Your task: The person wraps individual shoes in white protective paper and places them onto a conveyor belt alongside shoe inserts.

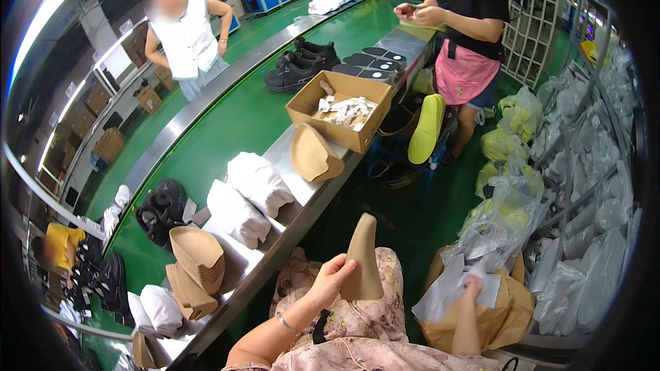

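My left hand (333,279) is closed round a brown moulded cardboard shoe insert (364,261), which stands upright with its narrow end up, over my lap. To the right, my right hand (472,287) reaches into an open brown paper-lined container (505,309) and grips white paper (440,293) there; its fingertips are partly hidden. On the metal ledge at my left are a nested stack of similar inserts (198,261), white wrapped bundles (260,182) and a single insert (313,153). An open cardboard box (330,130) beside them holds crumpled white paper scraps (349,111).
Black shoes (294,72) and insoles (375,63) lie on the green conveyor belt (227,120). A yellow-green insole (426,129) stands on a low cart. Plastic bags (505,213) and a metal rack (584,130) line the right. One co-worker (467,24) stands ahead, another (184,31) across the belt.
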Demonstrator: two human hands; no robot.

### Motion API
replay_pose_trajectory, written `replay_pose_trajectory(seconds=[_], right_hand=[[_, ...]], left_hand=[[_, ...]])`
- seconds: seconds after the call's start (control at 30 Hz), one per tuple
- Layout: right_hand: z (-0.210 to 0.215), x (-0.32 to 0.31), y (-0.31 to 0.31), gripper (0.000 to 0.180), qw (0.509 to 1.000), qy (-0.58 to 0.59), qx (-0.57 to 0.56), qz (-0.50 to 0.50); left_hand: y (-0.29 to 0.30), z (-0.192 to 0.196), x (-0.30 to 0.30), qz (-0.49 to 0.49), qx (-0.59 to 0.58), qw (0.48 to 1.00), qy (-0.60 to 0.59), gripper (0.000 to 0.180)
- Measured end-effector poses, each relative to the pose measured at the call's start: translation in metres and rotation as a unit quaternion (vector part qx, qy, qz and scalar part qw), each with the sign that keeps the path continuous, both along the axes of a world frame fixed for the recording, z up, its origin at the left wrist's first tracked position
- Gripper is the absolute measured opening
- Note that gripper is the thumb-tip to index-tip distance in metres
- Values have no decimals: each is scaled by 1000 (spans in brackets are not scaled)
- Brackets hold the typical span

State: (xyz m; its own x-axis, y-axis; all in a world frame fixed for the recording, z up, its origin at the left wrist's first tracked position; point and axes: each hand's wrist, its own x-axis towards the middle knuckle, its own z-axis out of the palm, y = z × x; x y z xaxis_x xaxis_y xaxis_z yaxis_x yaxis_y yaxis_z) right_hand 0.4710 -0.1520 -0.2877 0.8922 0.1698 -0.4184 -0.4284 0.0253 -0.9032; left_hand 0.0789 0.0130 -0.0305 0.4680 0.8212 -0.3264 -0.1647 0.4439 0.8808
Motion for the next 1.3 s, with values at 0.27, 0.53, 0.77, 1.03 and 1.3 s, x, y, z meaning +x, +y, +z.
replay_pose_trajectory(seconds=[0.27,0.53,0.77,1.03,1.3], right_hand=[[198,-85,73,25,903,-277,150,293],[297,-278,105,26,604,-500,134,606],[328,-312,119,15,481,-558,104,668],[337,-329,154,58,522,-727,-9,446],[350,-322,179,82,409,-693,173,568]], left_hand=[[1,-13,-12,68,77,994,-32,21],[27,-21,-33,102,16,960,-259,17],[14,-26,-71,67,63,962,-258,15],[-11,11,-81,90,42,972,-215,12],[-9,-9,-88,-3,-51,945,-324,25]])
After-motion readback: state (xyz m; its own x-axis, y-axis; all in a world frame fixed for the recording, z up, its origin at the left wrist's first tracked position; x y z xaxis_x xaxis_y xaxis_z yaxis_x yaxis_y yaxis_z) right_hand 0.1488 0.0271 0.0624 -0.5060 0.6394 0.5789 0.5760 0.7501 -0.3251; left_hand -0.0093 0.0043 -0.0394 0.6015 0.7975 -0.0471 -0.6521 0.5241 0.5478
